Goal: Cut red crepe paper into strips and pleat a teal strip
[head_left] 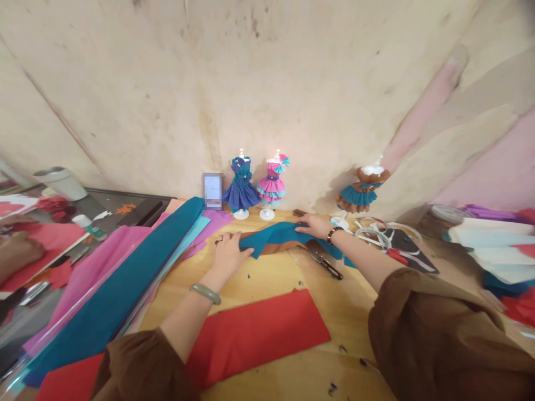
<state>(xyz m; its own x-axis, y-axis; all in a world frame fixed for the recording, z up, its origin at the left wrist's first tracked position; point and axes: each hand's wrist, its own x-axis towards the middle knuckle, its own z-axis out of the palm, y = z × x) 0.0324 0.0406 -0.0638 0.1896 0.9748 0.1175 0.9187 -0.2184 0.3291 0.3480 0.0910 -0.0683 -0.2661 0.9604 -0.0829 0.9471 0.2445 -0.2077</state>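
Observation:
A crinkled teal crepe paper strip (273, 234), with brown crepe paper (273, 248) under it, stretches between my hands above the wooden table. My left hand (230, 252) grips the strip's left end, thumb toward me. My right hand (316, 227) has its fingers over the upper right part of the strip, holding it; the fingertips come near a small brown piece (300, 213). Just below the right hand lie dark-handled scissors or a cutter (326, 264), partly under the paper. Closer to me, a folded red paper sheet (261, 337) rests flat on the table.
Three small dress forms wear paper dresses by the wall: blue (241, 186), pink (272, 184), brown and teal (363, 189). A phone (213, 191) stands beside them. Long teal paper (121, 278) lies left. White cables (378, 236) lie right. Another person's hand (20, 253) shows far left.

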